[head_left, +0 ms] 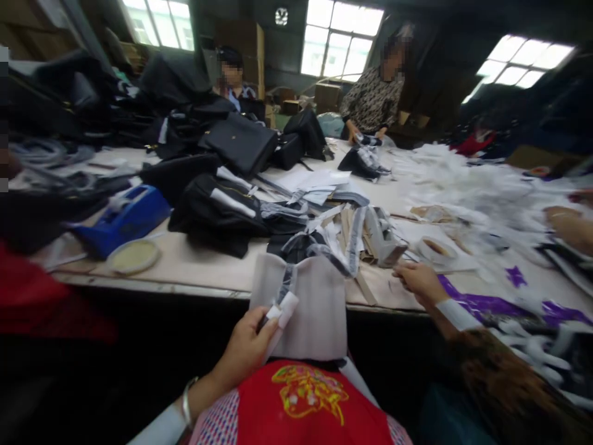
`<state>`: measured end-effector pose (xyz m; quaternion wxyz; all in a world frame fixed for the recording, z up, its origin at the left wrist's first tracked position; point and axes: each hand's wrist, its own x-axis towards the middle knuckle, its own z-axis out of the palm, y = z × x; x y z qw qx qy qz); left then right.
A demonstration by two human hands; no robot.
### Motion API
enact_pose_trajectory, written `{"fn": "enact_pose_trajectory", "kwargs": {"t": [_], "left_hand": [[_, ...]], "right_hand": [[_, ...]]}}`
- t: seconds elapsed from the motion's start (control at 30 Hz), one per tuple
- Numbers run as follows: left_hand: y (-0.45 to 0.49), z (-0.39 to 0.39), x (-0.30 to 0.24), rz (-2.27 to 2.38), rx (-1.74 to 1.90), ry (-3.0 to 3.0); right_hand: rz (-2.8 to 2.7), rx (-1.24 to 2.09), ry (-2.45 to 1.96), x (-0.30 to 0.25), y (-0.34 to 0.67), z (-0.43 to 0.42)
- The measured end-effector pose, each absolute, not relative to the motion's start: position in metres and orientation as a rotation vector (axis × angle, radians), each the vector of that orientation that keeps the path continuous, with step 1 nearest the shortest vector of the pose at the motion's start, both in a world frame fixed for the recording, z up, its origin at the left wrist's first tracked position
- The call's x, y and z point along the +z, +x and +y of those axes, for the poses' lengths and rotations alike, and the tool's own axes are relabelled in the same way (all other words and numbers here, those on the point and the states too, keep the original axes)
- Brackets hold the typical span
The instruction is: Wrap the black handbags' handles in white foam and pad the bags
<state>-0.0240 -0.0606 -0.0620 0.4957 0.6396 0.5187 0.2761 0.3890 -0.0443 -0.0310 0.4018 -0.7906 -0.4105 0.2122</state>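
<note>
My left hand point(254, 339) is closed on a dark strap end wrapped in white material point(283, 308). The strap point(286, 281) runs up from it over a pale grey flat panel point(315, 312), which leans between my lap and the table edge. My right hand point(419, 279) reaches out to the right with its fingers pinched, close to the front of a grey tape dispenser point(391, 250); whatever lies between the fingertips is too small to make out. Behind the panel lies a black bag point(217, 207) with straps in clear wrapping point(356, 232).
A blue tape dispenser point(127, 216) and a tape roll point(133, 256) lie at the left. Another tape roll point(435, 250) is at the right, near white wrapping sheets point(491, 191) and purple plastic point(491, 304). Black bags point(241, 142) pile up behind. Across the table a person point(375, 99) handles a bag.
</note>
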Motion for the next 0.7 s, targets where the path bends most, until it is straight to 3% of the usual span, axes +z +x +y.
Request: {"fn": "enact_pose_trajectory", "kwargs": {"t": [0.13,0.27,0.4,0.7], "left_hand": [[-0.019,-0.067,-0.061,1.296,0.795,1.668],[-0.016,-0.072,-0.061,1.297,0.863,1.847],[-0.015,-0.075,-0.063,1.243,0.960,1.991],[-0.016,-0.075,-0.065,1.228,1.017,2.198]], "right_hand": [[-1.305,1.053,-1.759,-0.018,0.317,-0.067],[-1.505,1.357,-1.577,-0.007,0.212,-0.090],[-1.421,1.363,-1.679,-0.023,0.153,-0.088],[-1.227,1.311,-1.833,-0.036,0.146,-0.084]]}}
